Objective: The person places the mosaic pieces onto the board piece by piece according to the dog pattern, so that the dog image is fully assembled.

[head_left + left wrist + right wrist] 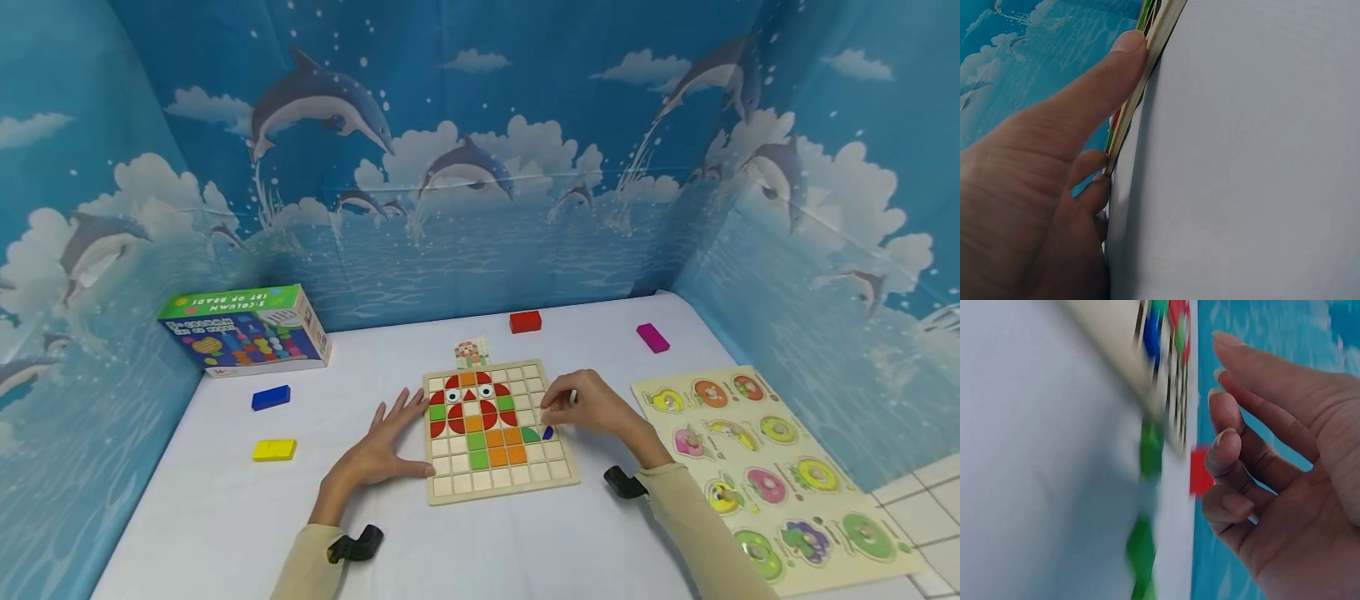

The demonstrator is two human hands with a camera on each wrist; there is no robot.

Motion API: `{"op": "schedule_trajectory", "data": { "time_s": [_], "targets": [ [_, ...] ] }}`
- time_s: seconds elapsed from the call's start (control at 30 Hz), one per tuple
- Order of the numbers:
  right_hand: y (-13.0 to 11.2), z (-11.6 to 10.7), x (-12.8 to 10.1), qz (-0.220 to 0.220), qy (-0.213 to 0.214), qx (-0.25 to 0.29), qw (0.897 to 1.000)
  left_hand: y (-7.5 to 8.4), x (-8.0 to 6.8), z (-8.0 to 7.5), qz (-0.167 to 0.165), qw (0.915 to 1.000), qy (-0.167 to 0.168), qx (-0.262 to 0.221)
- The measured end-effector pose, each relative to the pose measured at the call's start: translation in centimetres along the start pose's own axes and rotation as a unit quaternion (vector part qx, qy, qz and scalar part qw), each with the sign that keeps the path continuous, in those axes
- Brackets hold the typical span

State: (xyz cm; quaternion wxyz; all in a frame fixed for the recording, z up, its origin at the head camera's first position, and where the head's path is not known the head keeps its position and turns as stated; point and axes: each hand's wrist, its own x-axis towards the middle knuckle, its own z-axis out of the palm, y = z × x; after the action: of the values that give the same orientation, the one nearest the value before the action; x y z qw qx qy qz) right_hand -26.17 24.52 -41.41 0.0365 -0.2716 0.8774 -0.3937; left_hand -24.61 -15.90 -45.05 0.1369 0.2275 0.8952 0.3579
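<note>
While the flat left hand [382, 450] steadies the mosaic board [497, 433], the curled right hand [592, 404] seemingly holds nothing near the peg puzzle [780, 475].

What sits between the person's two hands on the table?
In the head view, the wooden grid board with its coloured tile picture lies between the left hand, which touches its edge, and the right hand.

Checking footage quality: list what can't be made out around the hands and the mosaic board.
- Right hand: head view hides whether its curled fingertips pinch a tile.
- Mosaic board: smeared by motion blur in the right wrist view.
- Left hand: fills the left wrist view, hiding the board's face.
</note>
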Motion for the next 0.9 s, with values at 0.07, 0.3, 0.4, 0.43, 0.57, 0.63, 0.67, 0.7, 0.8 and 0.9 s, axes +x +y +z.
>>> {"op": "schedule_trajectory", "data": {
  "time_s": [0.07, 0.3, 0.4, 0.43, 0.57, 0.63, 0.67, 0.7, 0.8, 0.9],
  "targets": [
    [1.0, -0.9, -0.7, 0.010, 0.010, -0.005, 1.000, 0.0, 0.0, 0.0, 0.000, 1.0000, 0.000, 0.001],
    [4.1, -2.7, -2.3, 0.041, 0.020, -0.012, 0.999, -0.2, -0.1, 0.0, 0.001, 1.0000, 0.001, -0.006],
    [4.5, -2.6, -2.5, 0.038, 0.026, -0.017, 0.999, -0.2, 0.0, 0.1, 0.004, 1.0000, 0.001, -0.006],
    [4.5, -2.5, -2.4, 0.034, 0.026, -0.018, 0.999, -0.2, 0.0, 0.1, 0.002, 1.0000, 0.001, -0.004],
    [4.2, -2.0, -1.9, 0.031, 0.020, -0.029, 0.999, -0.1, 0.0, 0.1, 0.002, 1.0000, 0.003, -0.001],
    [4.0, -1.9, -1.7, 0.039, 0.017, -0.037, 0.998, -0.1, 0.0, 0.1, 0.004, 1.0000, 0.002, -0.002],
    [3.9, -1.8, -1.6, 0.045, 0.016, -0.041, 0.998, 0.0, 0.1, 0.1, 0.005, 1.0000, 0.002, -0.003],
    [3.9, -1.7, -1.5, 0.051, 0.014, -0.046, 0.998, 0.0, 0.1, 0.1, 0.005, 1.0000, 0.002, -0.002],
    [3.7, -1.6, -1.3, 0.066, 0.010, -0.056, 0.996, 0.0, 0.0, 0.0, 0.003, 1.0000, 0.001, -0.002],
    [3.6, -1.5, -1.1, 0.072, 0.008, -0.060, 0.996, 0.0, 0.0, 0.0, -0.001, 1.0000, 0.001, 0.000]
  ]
}}
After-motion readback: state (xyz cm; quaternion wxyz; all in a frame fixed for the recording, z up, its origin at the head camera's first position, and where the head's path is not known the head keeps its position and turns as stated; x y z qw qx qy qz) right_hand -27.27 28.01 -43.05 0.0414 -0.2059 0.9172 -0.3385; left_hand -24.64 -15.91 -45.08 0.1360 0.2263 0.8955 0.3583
